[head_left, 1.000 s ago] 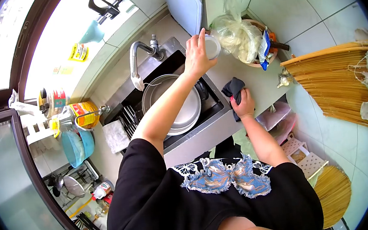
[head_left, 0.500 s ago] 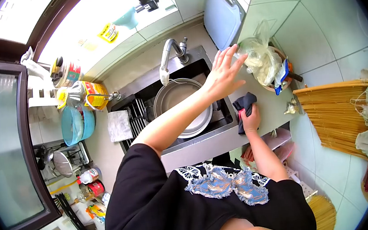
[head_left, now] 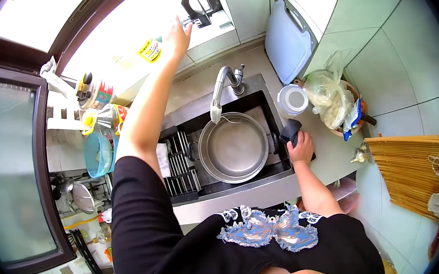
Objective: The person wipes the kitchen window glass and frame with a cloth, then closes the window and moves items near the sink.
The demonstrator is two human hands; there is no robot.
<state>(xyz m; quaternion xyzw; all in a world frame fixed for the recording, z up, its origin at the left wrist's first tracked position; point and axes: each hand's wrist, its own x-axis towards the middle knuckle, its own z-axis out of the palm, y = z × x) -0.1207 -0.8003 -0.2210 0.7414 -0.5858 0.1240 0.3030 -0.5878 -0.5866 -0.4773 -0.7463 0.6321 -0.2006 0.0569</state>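
My left hand reaches over the windowsill with its fingers stretched out. Behind it, mostly covered, is a light teal item, and a yellow-labelled tub stands just beside it. On the counter right of the sink, my right hand is closed on a dark cloth. A clear container with a round, pale lid stands just beyond that cloth. In the sink sits a wide metal pot with side handles, below the faucet.
A black rack lies in the sink's left part. Oil bottles and a blue basin crowd the left counter. A blue cutting board leans on the wall. A bowl with plastic bags stands at the right.
My left hand has swung left and away from me, from the right counter to the windowsill. The lidded container it covered now shows. My right hand remains on the dark cloth.
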